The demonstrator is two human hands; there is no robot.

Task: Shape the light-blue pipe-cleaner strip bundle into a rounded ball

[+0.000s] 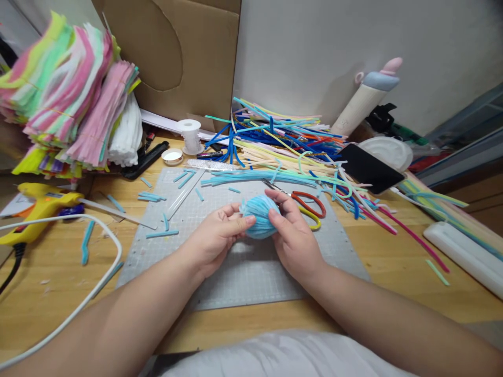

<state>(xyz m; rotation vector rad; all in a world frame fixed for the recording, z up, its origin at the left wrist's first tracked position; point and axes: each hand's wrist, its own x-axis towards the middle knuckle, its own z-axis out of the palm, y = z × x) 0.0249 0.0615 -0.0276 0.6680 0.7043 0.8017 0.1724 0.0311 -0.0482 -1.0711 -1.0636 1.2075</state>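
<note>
A light blue ball of wound pipe cleaner (259,215) is held over the grey cutting mat (243,272). My left hand (214,238) grips its left side, thumb and fingers pinched on it. From the right, my right hand (293,233) closes on the same ball with its fingers curled over the top. Both forearms reach in from the bottom of the view.
Red and yellow scissors (310,205) lie just right of my hands. Loose pipe cleaners (283,141) pile up behind, with short blue offcuts (151,197) on the mat. A yellow glue gun (39,209), a white cable (106,235), a black phone (367,167), a bottle (365,99) and fuzzy bundles (74,94) surround the mat.
</note>
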